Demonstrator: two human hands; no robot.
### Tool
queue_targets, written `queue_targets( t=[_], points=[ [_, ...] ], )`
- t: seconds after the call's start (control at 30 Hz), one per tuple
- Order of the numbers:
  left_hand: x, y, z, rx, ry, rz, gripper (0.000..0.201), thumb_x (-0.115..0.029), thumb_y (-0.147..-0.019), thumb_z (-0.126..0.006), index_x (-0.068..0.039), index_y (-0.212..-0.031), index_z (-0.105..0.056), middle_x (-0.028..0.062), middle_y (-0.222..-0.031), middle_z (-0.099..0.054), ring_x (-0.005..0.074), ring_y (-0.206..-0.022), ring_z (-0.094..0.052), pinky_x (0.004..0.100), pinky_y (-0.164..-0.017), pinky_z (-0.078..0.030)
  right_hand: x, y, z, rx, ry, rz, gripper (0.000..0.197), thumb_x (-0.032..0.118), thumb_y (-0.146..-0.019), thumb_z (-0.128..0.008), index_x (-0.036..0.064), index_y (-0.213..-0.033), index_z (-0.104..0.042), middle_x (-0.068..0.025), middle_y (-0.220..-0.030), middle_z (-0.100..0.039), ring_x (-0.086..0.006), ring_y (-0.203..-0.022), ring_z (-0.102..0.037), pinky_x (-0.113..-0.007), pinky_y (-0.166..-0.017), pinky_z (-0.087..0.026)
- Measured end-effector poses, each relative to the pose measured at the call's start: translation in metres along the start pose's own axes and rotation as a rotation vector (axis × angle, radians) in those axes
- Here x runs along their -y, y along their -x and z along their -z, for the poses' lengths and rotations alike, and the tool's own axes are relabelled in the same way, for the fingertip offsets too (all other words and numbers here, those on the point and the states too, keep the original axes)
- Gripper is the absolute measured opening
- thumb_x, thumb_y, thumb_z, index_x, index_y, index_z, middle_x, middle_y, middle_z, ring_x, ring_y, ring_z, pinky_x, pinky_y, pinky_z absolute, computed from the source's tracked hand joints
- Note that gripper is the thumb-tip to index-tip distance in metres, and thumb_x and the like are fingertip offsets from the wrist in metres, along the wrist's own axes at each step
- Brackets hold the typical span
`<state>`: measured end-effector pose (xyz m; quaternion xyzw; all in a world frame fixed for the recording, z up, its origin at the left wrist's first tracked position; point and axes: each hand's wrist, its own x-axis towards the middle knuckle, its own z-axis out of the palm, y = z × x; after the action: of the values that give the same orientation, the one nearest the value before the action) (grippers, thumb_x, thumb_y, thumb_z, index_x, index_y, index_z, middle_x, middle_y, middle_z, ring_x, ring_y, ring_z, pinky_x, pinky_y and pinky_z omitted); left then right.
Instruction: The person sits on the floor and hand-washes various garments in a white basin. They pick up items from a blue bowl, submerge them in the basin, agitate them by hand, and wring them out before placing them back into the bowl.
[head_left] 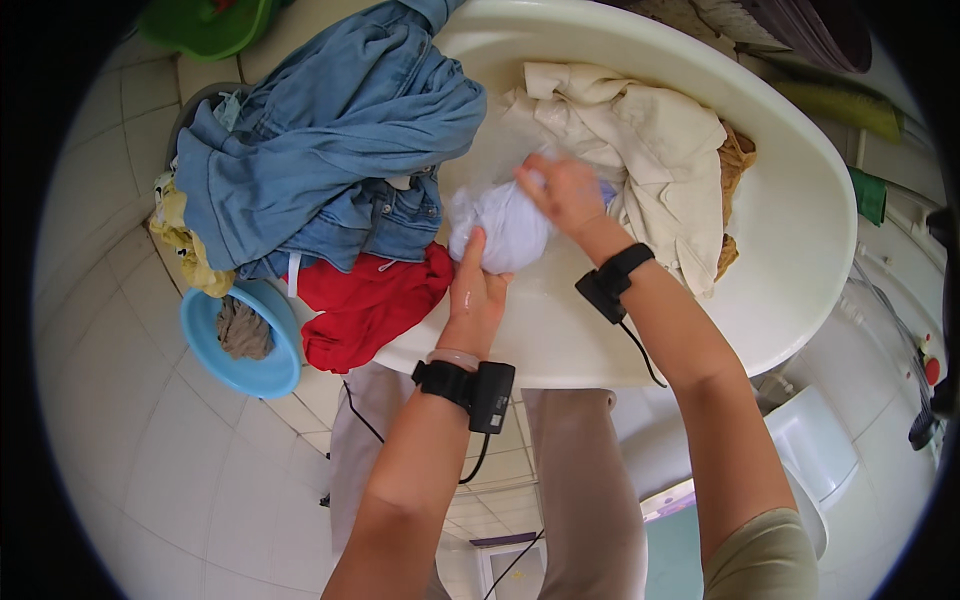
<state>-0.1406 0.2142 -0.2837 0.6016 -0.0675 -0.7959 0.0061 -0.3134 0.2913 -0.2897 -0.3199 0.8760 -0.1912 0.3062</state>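
Note:
A bunched wet white cloth is held over the white bathtub, close to its near left side. My left hand grips it from below, thumb up along its side and the other fingers mostly hidden behind it. My right hand touches the cloth's upper right; motion blurs its fingers, so their grip is unclear. Beyond that hand, a cream garment lies crumpled in the tub, with a brown cloth partly showing beneath it.
Blue denim clothes are heaped left of my hands, above a red garment and a yellow cloth. A light-blue basin holding a grey-brown cloth stands lower left. A green basin is at the far left.

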Motion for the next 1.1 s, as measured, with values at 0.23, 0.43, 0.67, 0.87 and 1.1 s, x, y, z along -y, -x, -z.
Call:
queue_targets(
  t=[0.23, 0.43, 0.67, 0.87, 1.1],
  points=[
    [-0.005, 0.007, -0.005, -0.177, -0.212, 0.063, 0.066, -0.042, -0.092, -0.062, -0.019, -0.143, -0.026, 0.0109, -0.145, -0.033, 0.0348, -0.126, -0.044, 0.0477, -0.101, -0.041, 0.001, -0.001, -0.045, 0.062, 0.365, 0.148, 0.049, 0.045, -0.080, -0.066, 0.0317, -0.127, -0.057, -0.0128, -0.132, -0.050, -0.0341, -0.120, -0.045, -0.054, -0.090, -0.037],
    [-0.019, -0.007, -0.024, 0.111, -0.007, 0.129, 0.071, -0.055, -0.091, -0.054, -0.013, -0.143, -0.029, 0.0095, -0.135, -0.044, 0.0314, -0.118, -0.051, 0.0466, -0.098, -0.044, 0.023, 0.010, -0.047, -0.065, -0.537, 0.106, 0.020, 0.027, -0.083, -0.065, 0.0097, -0.092, -0.065, -0.0161, -0.075, -0.065, -0.0386, -0.072, -0.062, -0.043, -0.063, -0.049],
    [-0.007, 0.002, -0.007, 0.421, 0.064, -0.044, 0.041, -0.041, -0.098, -0.048, -0.016, -0.130, -0.047, 0.0044, -0.121, -0.057, 0.0199, -0.109, -0.057, 0.0372, -0.091, -0.049, 0.079, 0.040, 0.020, 0.194, -0.200, 0.245, 0.020, 0.031, -0.082, -0.065, 0.0109, -0.080, -0.065, -0.0153, -0.070, -0.063, -0.0369, -0.067, -0.062, -0.046, -0.059, -0.048],
    [0.005, 0.010, -0.002, -0.071, 0.187, 0.003, 0.046, -0.034, -0.095, -0.058, -0.013, -0.133, -0.044, 0.0039, -0.129, -0.050, 0.0226, -0.121, -0.049, 0.0347, -0.103, -0.039, 0.024, -0.017, 0.003, -0.070, -0.093, 0.086, 0.028, 0.040, -0.079, -0.070, 0.0139, -0.089, -0.067, -0.0146, -0.087, -0.065, -0.0325, -0.087, -0.062, -0.046, -0.072, -0.048],
    [0.007, -0.008, 0.024, -0.122, -0.033, 0.090, 0.064, -0.037, -0.090, -0.065, -0.015, -0.141, -0.033, 0.0100, -0.141, -0.036, 0.0326, -0.126, -0.043, 0.0400, -0.106, -0.034, 0.006, -0.009, -0.043, 0.067, 0.400, 0.175, 0.060, 0.046, -0.073, -0.073, 0.0242, -0.126, -0.057, -0.0125, -0.125, -0.052, -0.0331, -0.120, -0.045, -0.053, -0.097, -0.036]
  ],
)
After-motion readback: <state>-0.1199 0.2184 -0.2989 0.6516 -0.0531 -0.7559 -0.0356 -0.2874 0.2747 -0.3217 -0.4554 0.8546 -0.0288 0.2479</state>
